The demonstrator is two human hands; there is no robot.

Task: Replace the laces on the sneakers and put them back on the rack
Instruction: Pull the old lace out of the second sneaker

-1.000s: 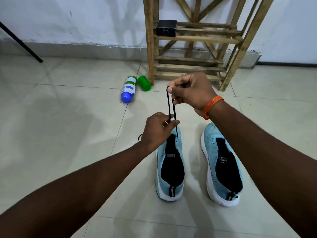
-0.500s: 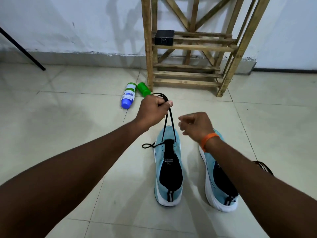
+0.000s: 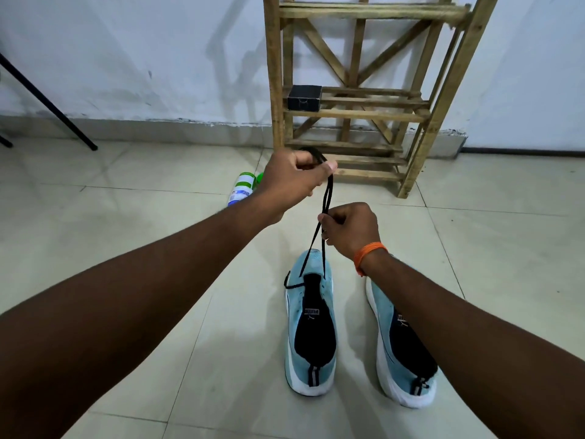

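Pale glossy floor tiles [image 3: 126,236] below a white, scuffed wall [image 3: 126,58] — worked there with both arms stretched forward. Gripped a bunched loop of the black lace [image 3: 326,198] in the closed left hand [image 3: 294,177], raised above the shoe; pinched the two strands lower down with the curled fingers of the right hand [image 3: 349,228]. Led both strands down, fairly taut, into the front eyelets of the first sneaker [image 3: 311,327], with one short part lying off its side. Stood the second sneaker [image 3: 402,353] just beside it, partly hidden by the right arm, both well apart from the wooden rack [image 3: 354,114].

Seemed to be evening the two halves after the first eyelets. Needed a gentle, equal pull on each strand: flat woven lace, thin and limp, easy to twist. Needed also to steady the shoe — light knit mesh upper, thick white foam sole, smooth tile beneath, so likely to slide. Saw rough slats on the rack, a small black box [image 3: 304,97] on one shelf, a plastic bottle [image 3: 243,188] near its foot.
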